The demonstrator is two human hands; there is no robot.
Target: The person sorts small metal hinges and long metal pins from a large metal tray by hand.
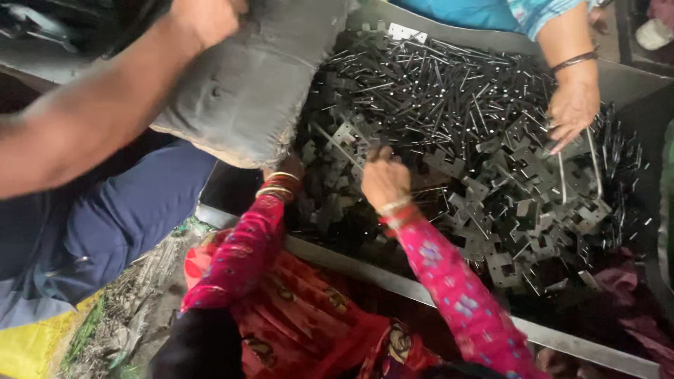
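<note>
Dark grey metal parts [484,140], thin rods and flat notched plates too many to count, heap across the tray [393,277] from near edge to far corner. One right hand [385,179] is curled down into them; the left hand [289,168] hides under a grey sack [253,84], grip unclear. Two other people's hands [572,105] reach in.

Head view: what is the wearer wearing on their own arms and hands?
Both arms wear bright pink sleeves with a small floral print. The left hand has gold and red bangles at the wrist; the right hand has a pale bangle above red ones. Both hands are bare, without gloves.
</note>
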